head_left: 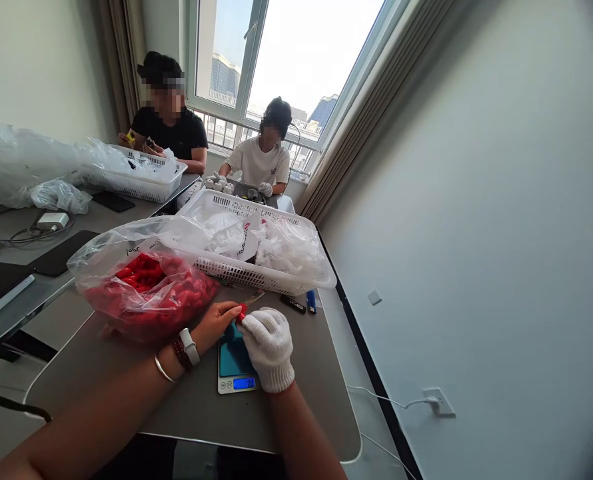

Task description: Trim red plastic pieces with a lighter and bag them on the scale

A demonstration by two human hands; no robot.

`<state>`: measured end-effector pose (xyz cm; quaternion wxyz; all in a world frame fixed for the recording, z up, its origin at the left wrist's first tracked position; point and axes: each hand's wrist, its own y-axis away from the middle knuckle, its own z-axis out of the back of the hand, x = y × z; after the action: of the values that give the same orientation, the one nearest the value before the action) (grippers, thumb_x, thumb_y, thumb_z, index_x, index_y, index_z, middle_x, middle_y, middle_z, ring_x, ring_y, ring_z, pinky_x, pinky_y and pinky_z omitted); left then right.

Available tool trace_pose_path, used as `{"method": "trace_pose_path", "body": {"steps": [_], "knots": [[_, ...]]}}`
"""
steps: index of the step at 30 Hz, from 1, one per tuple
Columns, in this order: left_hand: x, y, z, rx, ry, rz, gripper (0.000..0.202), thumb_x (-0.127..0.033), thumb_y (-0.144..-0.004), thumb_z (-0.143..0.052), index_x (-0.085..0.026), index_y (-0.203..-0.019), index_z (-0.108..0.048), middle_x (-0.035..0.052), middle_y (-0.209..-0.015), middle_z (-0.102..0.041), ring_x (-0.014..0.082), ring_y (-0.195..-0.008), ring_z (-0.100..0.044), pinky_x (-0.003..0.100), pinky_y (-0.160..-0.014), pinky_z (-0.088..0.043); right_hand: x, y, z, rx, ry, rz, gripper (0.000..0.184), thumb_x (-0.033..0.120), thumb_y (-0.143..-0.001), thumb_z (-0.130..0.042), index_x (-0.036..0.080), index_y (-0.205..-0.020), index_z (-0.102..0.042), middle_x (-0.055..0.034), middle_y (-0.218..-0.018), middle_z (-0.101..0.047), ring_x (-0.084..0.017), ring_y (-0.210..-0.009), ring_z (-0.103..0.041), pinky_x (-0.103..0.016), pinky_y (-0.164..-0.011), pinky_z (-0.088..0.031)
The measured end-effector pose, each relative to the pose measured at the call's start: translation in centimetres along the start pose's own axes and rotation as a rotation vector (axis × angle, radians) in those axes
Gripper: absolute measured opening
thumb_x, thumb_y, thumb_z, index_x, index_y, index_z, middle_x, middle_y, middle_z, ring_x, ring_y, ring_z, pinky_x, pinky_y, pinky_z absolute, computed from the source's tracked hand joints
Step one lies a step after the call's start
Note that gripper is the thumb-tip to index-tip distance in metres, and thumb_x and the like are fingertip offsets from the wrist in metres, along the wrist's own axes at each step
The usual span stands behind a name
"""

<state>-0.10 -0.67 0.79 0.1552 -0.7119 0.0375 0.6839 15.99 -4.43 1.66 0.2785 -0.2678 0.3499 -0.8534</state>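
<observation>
A small red piece [242,313], its kind too small to make out, is pinched between my two hands above a digital scale [229,363]. My bare left hand [220,319], with a watch and bracelets at the wrist, grips it from the left. On the right, my right hand [268,343] in a white knit glove has its fingers closed on the same piece and covers part of the scale. Lit blue, the scale's display [244,383] faces me. Left of my hands stands an open clear plastic bag [126,313] full of similar red pieces.
Behind my hands, a white basket [291,287] holds plastic bags. A black object [293,305] and a blue object [311,302] lie before it. Two people [169,133] sit by the window. Another basket [141,187] and phones are on the left table [6,247].
</observation>
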Motion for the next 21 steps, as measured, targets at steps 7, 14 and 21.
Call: {"method": "trace_pose_path", "body": {"steps": [7, 14, 21], "knots": [[0.7, 0.3, 0.0, -0.001, -0.159, -0.123, 0.039, -0.049, -0.082, -0.061, -0.016, -0.103, -0.067, 0.0052, -0.086, -0.067, 0.0173, -0.073, -0.057, 0.027, -0.067, -0.046, 0.3, 0.3, -0.8, -0.032, -0.398, -0.466, 0.015, 0.029, -0.089, -0.056, 0.018, -0.085, -0.065, -0.0027, -0.082, -0.064, -0.015, -0.078, -0.06, -0.027, -0.074, -0.049], [0.7, 0.4, 0.1, -0.081, -0.388, -0.205, 0.036, -0.046, -0.088, -0.05, -0.014, -0.083, -0.066, 0.0024, -0.071, -0.06, 0.0151, -0.063, -0.05, 0.026, -0.06, -0.038, 0.1, 0.2, -0.9, -0.016, -0.373, -0.357, 0.012, 0.028, -0.089, -0.059, 0.018, -0.087, -0.065, -0.003, -0.084, -0.065, -0.015, -0.077, -0.059, -0.029, -0.073, -0.048], [0.7, 0.1, 0.1, 0.057, -0.333, -0.147, 0.051, -0.054, -0.093, -0.034, -0.016, -0.065, -0.053, -0.0004, -0.063, -0.052, 0.0141, -0.061, -0.047, 0.026, -0.058, -0.037, 0.6, -0.1, -0.2, -0.05, -0.042, -0.03, 0.009, 0.02, -0.084, -0.063, 0.023, -0.091, -0.067, -0.0028, -0.087, -0.067, -0.018, -0.083, -0.059, -0.036, -0.085, -0.045]]}}
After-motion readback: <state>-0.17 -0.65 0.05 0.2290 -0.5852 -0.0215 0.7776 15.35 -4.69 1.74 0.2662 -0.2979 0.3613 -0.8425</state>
